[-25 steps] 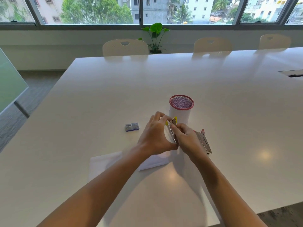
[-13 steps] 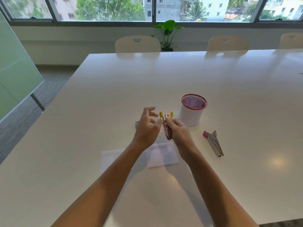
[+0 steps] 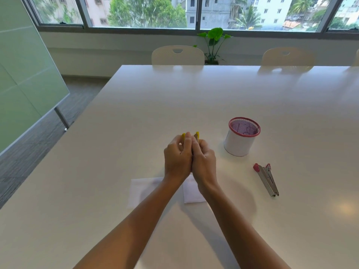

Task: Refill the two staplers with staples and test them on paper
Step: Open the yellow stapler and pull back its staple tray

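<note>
My left hand [image 3: 177, 159] and my right hand [image 3: 204, 162] are pressed together above the table, both closed around a small yellow stapler [image 3: 195, 136]. Only its yellow tips and a bit of metal show above my fingers. A second stapler with red ends [image 3: 266, 178] lies flat on the table to the right, apart from both hands. Two sheets of white paper [image 3: 139, 190] lie under my wrists, partly hidden by my forearms. The staple box is hidden behind my hands.
A white pen cup with a red mesh rim [image 3: 241, 137] stands right of my hands, behind the red stapler. The white table [image 3: 194, 98] stretches far ahead. Cream chairs [image 3: 177, 55] and a potted plant [image 3: 213, 42] stand at the far side. A glass board [image 3: 25, 70] stands at left.
My left hand, open beside the stapler half a second ago, has closed onto it against my right hand. The view has shifted, so everything sits further right in frame.
</note>
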Demonstrator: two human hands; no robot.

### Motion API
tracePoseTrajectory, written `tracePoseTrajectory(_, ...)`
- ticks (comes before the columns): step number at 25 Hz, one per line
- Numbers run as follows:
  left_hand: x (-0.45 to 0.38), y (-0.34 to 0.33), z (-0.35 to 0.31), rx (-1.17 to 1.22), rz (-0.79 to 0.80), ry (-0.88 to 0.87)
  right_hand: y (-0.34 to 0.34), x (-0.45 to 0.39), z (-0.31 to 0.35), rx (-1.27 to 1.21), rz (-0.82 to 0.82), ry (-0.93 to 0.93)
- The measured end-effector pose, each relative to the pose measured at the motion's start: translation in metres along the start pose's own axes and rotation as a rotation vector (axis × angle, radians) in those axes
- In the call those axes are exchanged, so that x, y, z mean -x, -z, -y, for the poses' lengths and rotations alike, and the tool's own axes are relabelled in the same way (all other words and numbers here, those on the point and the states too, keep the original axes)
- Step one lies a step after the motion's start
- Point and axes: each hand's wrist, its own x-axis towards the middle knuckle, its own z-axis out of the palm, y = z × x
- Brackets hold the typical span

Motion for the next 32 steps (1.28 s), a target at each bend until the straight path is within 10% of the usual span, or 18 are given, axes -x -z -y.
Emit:
tracePoseTrajectory(18,-0.002,-0.008,-0.005,0.045,0.153,-0.131,0.005,0.000,-0.002,0.084,-0.097,0.317)
tracePoseTrajectory(26,-0.004,-0.016,-0.005,0.030,-0.049,-0.134,0.006,-0.002,0.006,0.009,-0.198,0.397)
tracePoseTrajectory(32,-0.010,-0.010,-0.016,0.379,-0.087,0.261,0.014,-0.005,0.005,0.011,-0.260,0.338)
